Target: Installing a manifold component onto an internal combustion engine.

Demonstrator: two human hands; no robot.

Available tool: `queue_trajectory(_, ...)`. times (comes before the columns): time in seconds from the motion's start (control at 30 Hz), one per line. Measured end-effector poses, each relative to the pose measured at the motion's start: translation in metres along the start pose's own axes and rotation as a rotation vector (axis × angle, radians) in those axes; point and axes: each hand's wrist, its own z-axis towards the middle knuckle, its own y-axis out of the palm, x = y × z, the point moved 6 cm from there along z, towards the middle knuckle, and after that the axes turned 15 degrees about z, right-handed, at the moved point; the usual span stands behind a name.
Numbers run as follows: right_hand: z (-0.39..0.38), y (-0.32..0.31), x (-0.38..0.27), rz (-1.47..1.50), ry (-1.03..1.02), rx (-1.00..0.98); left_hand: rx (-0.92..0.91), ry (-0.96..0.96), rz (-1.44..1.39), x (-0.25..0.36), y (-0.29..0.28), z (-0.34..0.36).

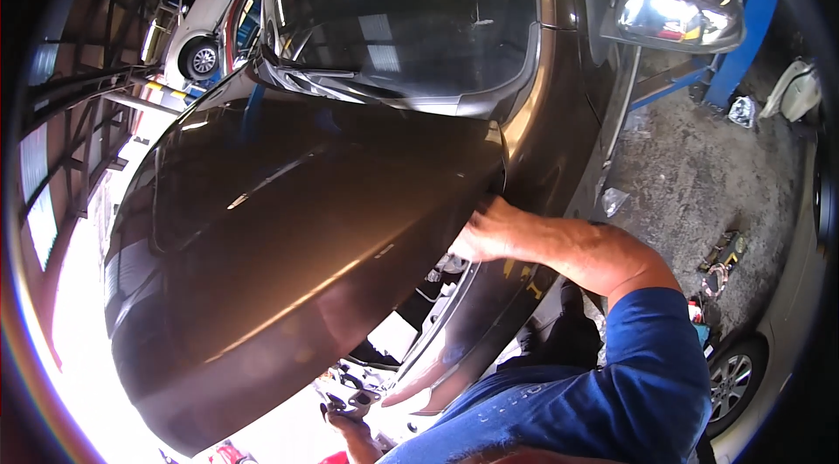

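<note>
A dark brown car's hood is raised a little at its front and right edges, and engine bay parts show in the gap. My right hand reaches into that gap near the hood's rear right corner, above the fender. The hood's edge hides its fingers. Low in the picture, at the front of the car, my left hand has its fingers curled against a grey metal part with round openings. Whether that part is loose or belongs to the car's front, I cannot tell.
The windshield and a chrome side mirror lie beyond the hood. Blue lift posts stand at the right. Another car's wheel is at the lower right, with tools on the floor. A white car is at the far left.
</note>
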Motion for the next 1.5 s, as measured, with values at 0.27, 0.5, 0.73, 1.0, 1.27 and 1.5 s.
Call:
queue_trajectory(0.27,-0.054,-0.038,-0.061,-0.293,-0.723,0.441,0.185,-0.179,0.212,0.012,-0.009,-0.045)
queue_trajectory(0.5,-0.052,-0.051,-0.069,-0.136,-0.677,0.378,0.344,-0.012,0.257,0.006,-0.020,-0.068)
queue_trajectory(0.73,-0.058,-0.056,-0.073,-0.120,-0.712,0.255,0.349,-0.023,0.270,0.011,0.005,-0.072)
queue_trajectory(1.0,-0.063,-0.087,-0.084,0.165,-0.765,0.155,0.348,-0.014,0.297,0.028,0.017,-0.071)
queue_trajectory(1.27,-0.055,-0.079,-0.078,0.070,-0.785,0.225,0.346,0.001,0.309,0.044,0.025,-0.070)
queue_trajectory(1.5,-0.044,-0.049,-0.064,0.198,-0.683,0.034,0.345,0.009,0.313,0.053,0.031,-0.072)
